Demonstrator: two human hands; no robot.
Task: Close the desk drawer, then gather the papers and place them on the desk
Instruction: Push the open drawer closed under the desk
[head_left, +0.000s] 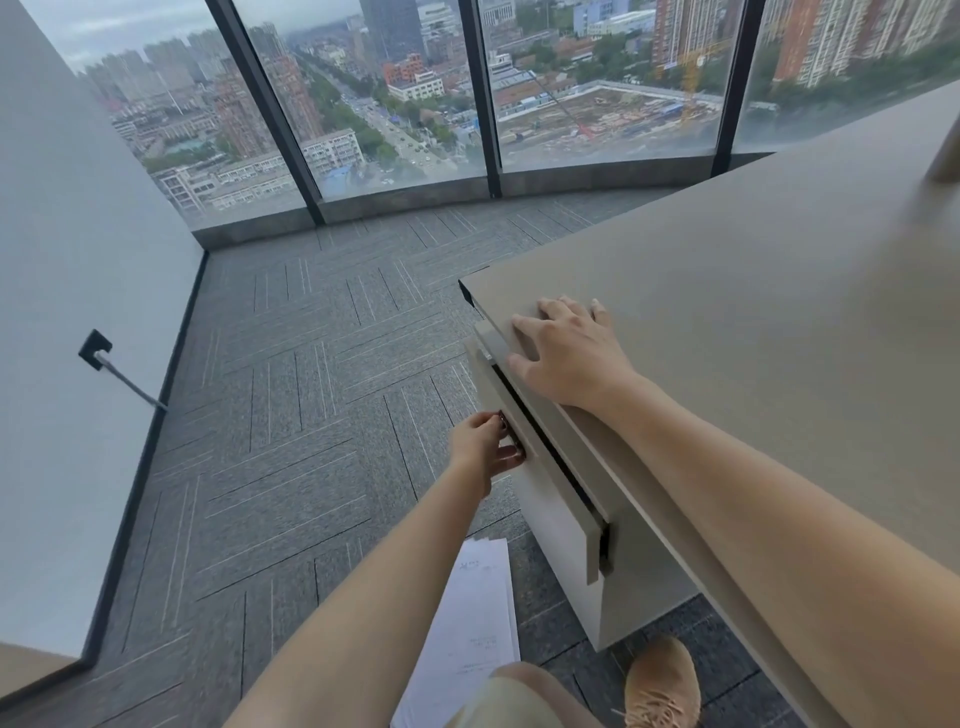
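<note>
Papers lie on carpet by my foot, below the drawer, which stands slightly ajar. Left hand pinches its handle; right hand flat, empty, on desk. Step: closing. Next: push flush, then stoop for sheets.

Grey carpet-tile floor, pale wall, tall curved windows overlooking a hazy city
</note>
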